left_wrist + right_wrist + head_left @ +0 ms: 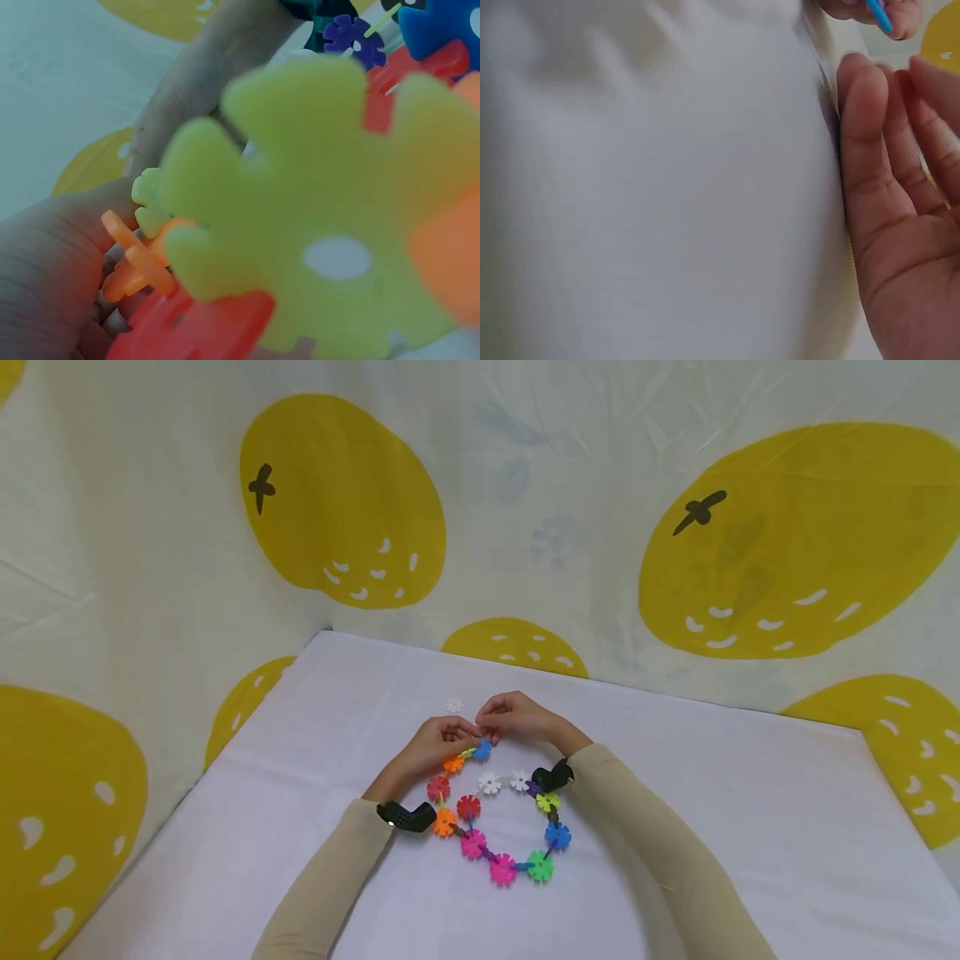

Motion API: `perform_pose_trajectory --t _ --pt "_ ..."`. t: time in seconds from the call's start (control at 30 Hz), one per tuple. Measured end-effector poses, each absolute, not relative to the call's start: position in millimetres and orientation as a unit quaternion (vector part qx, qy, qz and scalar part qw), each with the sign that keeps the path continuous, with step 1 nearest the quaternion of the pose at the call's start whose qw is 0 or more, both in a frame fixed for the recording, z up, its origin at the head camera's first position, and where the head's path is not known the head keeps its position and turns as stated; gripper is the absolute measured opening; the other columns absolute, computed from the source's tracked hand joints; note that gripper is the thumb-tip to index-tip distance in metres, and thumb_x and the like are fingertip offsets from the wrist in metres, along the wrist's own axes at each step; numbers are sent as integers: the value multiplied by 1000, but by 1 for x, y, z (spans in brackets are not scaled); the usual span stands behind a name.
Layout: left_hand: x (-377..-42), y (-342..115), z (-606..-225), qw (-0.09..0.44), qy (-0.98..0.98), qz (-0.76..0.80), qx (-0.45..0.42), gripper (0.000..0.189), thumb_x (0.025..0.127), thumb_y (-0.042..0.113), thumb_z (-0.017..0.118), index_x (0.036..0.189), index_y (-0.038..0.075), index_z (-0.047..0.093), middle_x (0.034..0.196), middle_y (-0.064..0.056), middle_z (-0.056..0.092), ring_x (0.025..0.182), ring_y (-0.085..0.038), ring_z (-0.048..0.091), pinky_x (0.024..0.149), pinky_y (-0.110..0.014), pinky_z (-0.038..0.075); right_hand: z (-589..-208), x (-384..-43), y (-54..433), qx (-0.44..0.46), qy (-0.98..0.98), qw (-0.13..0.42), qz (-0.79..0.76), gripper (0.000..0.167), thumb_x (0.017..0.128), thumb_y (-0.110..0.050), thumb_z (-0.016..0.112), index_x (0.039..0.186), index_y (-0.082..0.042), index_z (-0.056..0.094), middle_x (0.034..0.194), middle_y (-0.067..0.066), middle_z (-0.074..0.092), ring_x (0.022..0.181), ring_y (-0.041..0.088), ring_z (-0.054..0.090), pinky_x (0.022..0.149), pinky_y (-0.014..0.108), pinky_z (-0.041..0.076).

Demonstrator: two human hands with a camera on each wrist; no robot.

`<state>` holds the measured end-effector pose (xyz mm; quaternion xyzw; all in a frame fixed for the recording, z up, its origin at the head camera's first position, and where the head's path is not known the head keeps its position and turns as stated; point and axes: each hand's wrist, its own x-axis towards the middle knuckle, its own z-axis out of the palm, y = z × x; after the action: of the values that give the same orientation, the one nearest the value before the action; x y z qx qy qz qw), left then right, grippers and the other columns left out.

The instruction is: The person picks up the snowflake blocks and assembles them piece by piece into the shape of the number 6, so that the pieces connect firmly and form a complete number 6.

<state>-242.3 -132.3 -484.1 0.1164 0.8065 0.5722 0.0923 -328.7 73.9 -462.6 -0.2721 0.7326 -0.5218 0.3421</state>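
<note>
A chain of colourful plastic snowflake discs (503,870) lies curled on the white table, its pieces slotted into each other at angles. My left hand (437,741) pinches the chain's far end, by a blue snowflake disc (482,749). In the left wrist view, a yellow-green disc (285,202) looms large before the left hand (45,262), with orange and red ones around it. My right hand (516,714) is close to the left fingertips, its fingers loosely bent. In the right wrist view, no piece shows between the right hand's fingers (866,105); the blue edge (880,15) is at the other hand.
A loose white snowflake disc (453,704) lies on the table just beyond the hands. The white tabletop (720,827) meets a hanging cloth (540,568) printed with yellow fruit at the back and left. Each wrist wears a black camera band (407,817).
</note>
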Motion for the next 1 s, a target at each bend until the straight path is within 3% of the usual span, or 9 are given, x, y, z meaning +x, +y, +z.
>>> perform_pose_trajectory --t 0.37,0.53,0.77,1.0 --pt "-241 -131 -487 109 800 571 151 24 91 20 71 108 3 69 94 -6 71 80 -14 63 73 -21 52 -449 -346 65 -299 767 364 -435 17 96 -11 62 106 1 68 81 6 67 70 16 61 72 25 54" --pt "-242 -133 -485 108 806 557 167 23 92 19 69 110 4 71 95 -5 72 81 -14 63 74 -22 52 -451 -352 53 -290 776 320 -459 17 93 -12 67 105 1 68 82 4 67 69 16 59 71 24 53" --pt "-245 -136 -487 95 806 539 226 26 95 15 64 117 2 70 112 -9 71 98 -15 65 87 -22 51 -459 -353 34 -280 793 262 -474 21 91 -11 70 109 0 66 83 4 67 67 14 58 66 21 51" --pt "-245 -136 -487 94 819 524 214 24 95 12 63 114 -1 69 107 -14 71 88 -11 60 82 -19 49 -462 -353 23 -291 826 202 -439 33 88 -9 72 120 -2 67 73 2 54 60 13 47 57 19 42"
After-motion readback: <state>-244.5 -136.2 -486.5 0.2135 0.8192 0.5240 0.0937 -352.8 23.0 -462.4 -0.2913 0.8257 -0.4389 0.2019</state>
